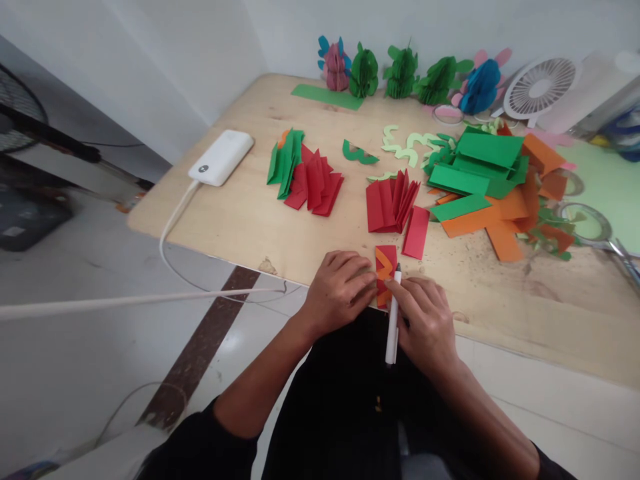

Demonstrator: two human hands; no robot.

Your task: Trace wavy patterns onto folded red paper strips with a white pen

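A small red paper piece lies at the table's front edge, with a wavy orange paper cutout on top of it. My left hand rests on the left side of these papers, its fingers bent against them. A white pen with a dark tip is held in my right hand; the tip points away from me, beside the orange cutout. The right fingers also touch the papers' right edge. Just beyond lie a folded red strip and a stack of folded red papers.
Folded green papers and more red ones lie left of centre. Green and orange papers are heaped at right, near tape rolls and scissors. A white power bank trails a cable. Paper figures and a fan stand behind.
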